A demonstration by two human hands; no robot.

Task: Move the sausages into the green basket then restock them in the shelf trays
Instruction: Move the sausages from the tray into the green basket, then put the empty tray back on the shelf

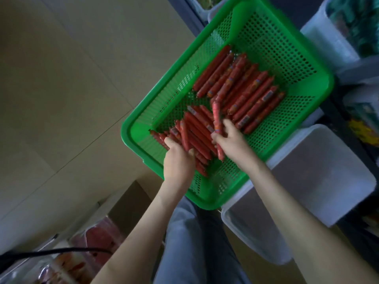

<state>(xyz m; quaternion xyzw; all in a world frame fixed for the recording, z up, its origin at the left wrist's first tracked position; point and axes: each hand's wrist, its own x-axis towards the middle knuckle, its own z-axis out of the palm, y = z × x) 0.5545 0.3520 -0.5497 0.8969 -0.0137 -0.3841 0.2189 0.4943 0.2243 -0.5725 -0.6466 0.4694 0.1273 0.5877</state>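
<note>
A green perforated basket (272, 39) sits tilted across white shelf trays and holds several red wrapped sausages. One pile of sausages (242, 87) lies in the far half. A second pile (196, 130) lies in the near half. My left hand (178, 160) reaches into the near pile, fingers curled round a few sausages. My right hand (231, 140) grips one sausage (217, 119) that stands nearly upright above the pile.
An empty white shelf tray (320, 171) lies under the basket's near right corner. More white trays with packaged goods (348, 27) line the dark shelf on the right. Packaged food (98, 236) and a cardboard box (131, 197) sit on the tiled floor at lower left.
</note>
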